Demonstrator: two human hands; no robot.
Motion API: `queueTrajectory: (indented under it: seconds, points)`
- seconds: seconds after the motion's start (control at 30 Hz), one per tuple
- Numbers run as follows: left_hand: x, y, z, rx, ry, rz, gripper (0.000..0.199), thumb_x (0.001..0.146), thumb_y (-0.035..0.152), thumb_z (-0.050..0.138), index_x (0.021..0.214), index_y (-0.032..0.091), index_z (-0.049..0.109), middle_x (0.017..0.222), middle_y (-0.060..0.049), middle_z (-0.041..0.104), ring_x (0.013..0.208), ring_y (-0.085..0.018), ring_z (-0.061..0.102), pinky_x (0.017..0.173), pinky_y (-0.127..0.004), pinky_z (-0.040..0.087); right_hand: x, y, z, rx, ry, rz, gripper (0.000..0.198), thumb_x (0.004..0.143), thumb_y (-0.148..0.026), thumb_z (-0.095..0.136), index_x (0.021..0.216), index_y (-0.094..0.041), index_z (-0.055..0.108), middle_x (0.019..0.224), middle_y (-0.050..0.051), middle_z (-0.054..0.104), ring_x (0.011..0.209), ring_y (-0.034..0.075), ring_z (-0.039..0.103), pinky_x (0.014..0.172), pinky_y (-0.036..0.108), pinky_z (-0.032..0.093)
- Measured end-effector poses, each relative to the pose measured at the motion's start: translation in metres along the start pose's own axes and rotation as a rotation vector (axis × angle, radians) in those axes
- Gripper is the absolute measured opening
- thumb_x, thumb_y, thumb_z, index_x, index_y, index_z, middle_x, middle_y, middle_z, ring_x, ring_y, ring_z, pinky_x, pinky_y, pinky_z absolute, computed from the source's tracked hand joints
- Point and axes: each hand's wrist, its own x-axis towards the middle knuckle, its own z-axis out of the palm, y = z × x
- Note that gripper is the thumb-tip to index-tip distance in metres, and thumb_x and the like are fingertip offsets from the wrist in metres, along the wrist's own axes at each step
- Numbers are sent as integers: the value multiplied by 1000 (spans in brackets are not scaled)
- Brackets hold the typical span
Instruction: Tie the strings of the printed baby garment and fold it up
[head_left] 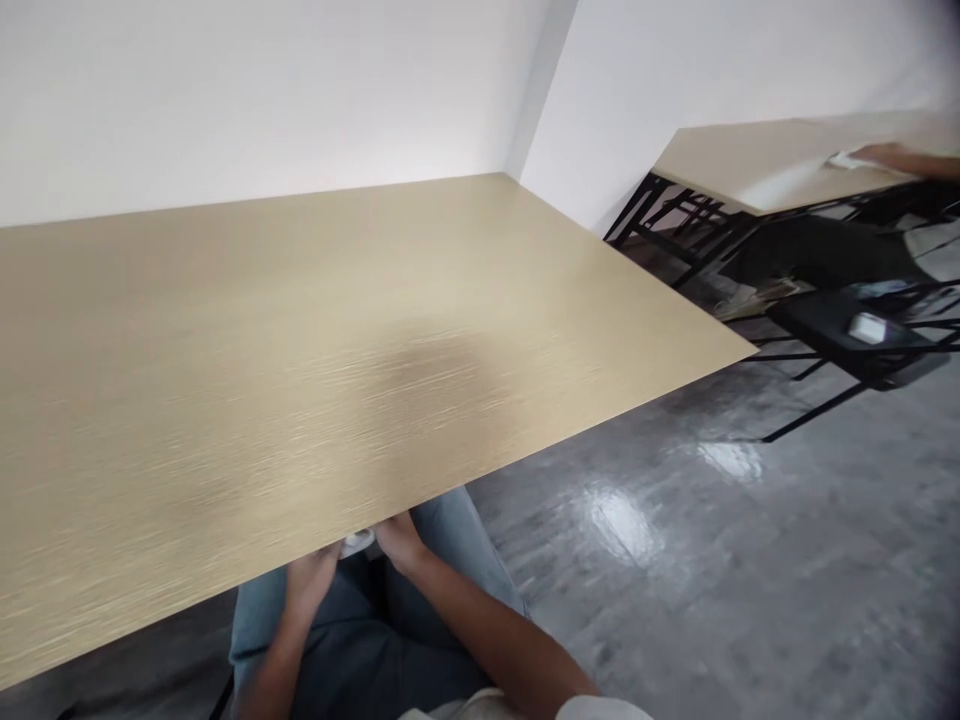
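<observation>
Down at six o'clock, left hand [311, 580] and right hand [401, 540] meet under the table [300, 350] edge, seemingly pinching a small white object [358, 542] together, though their grip is half hidden.

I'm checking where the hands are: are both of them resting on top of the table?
No: the left hand and right hand sit below the table edge, over the lap, by a small white thing.

We see the wide tan desk [300, 330] with a brushed, wood-look laminate top, satin with a soft sheen. The grey concrete floor [750, 560] looks polished and glossy, with bright reflections. Blue denim trousers [457, 530] appear matt, and the black metal frames [675, 240] dull.
</observation>
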Motion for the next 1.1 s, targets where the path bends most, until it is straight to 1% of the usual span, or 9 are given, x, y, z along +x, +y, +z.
queueTrajectory:
  seconds: [0.1,0.23,0.37,0.53,0.67,0.83,0.9,1.0,1.1]
  points:
    - [-36,20,-3,33,-99,24,42,79,60,71,86,19,79,92,-10,77,91,-30,72,92,-41,58,-25,9,-11,112,-64,81,40,75,-58,78,76,-18,71,74,4,69,72,19,65,72,32,53]
    - [-60,46,-2,52,-88,10,37,85,55,68,91,20,79,95,-8,77,87,-26,72,85,-35,58,-45,3,-23,97,-59,69,38,83,-55,73,80,-18,72,77,4,69,72,17,63,71,29,50]
    - [-60,55,-5,21,-163,-6,36,86,53,69,94,19,78,95,-8,77,86,-25,72,83,-32,58,-55,-11,-25,133,-82,93,36,88,-54,69,82,-18,70,76,2,65,69,15,58,66,26,45]
    - [-60,39,-7,-36,-259,-98,37,86,53,69,93,17,75,93,-8,76,86,-24,71,79,-29,57,-58,-13,-19,165,-84,113,37,85,-55,72,80,-18,68,73,1,61,66,13,55,64,26,43]
    - [-60,33,0,-49,-288,-93,36,90,53,66,90,17,70,92,-7,74,87,-21,69,80,-27,54,-52,-7,-17,200,-95,101,39,85,-57,72,83,-18,67,75,1,62,68,14,56,66,26,46]
    - [-56,49,7,-74,-286,-37,41,92,56,62,84,16,64,78,-5,67,76,-19,65,71,-26,53,-47,-5,-20,176,-104,114,41,86,-59,69,83,-18,65,70,-1,59,62,12,53,61,25,43]
    - [-59,58,6,-46,-300,8,40,93,55,60,87,16,64,78,-4,65,74,-18,63,69,-24,51,-46,-7,-20,157,-101,130,43,84,-61,69,81,-18,64,66,-2,56,59,12,49,58,25,41]
    - [-65,65,-5,-6,-398,76,33,96,48,58,96,16,66,87,-4,66,81,-17,61,74,-24,49,-46,-14,-22,163,-84,135,42,83,-60,70,79,-19,63,69,-1,57,63,13,51,61,25,43]
    - [-71,58,-36,32,-520,80,28,96,44,60,89,17,66,84,-4,63,81,-17,58,74,-24,47,-49,-28,-34,175,-55,75,36,83,-55,73,82,-21,64,83,1,64,79,16,58,77,28,49]
